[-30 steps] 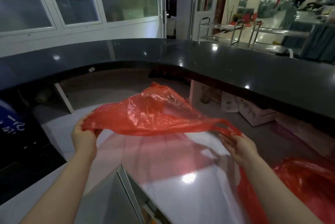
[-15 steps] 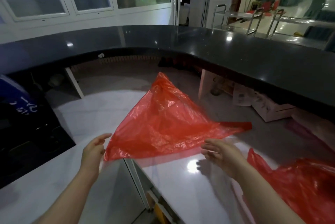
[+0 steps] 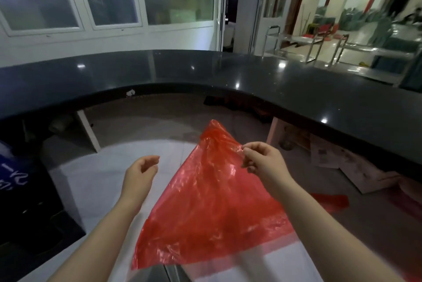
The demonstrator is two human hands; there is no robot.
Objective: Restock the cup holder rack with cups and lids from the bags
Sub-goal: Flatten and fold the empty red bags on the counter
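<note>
We are pinching a red plastic bag (image 3: 212,208) over the pale counter (image 3: 91,181).

At the frame's center, our right hand (image 3: 262,160) is gripping the bag's upper edge between thumb and fingers, and the bag is hanging down toward the bottom edge. Our left hand (image 3: 140,171) is hovering just left of it, fingers loosely curled, holding nothing. Beyond, a dark curved countertop (image 3: 228,71) is crossing the frame.

Right hand (image 3: 262,163) is pinching the red bag (image 3: 212,208) near its upper corner, lifting it so it is hanging in a triangle over the white worktop (image 3: 98,181); left hand (image 3: 140,173) is hovering beside the bag, fingers loosely curled, holding nothing; black counter (image 3: 205,71) is curving behind.
</note>
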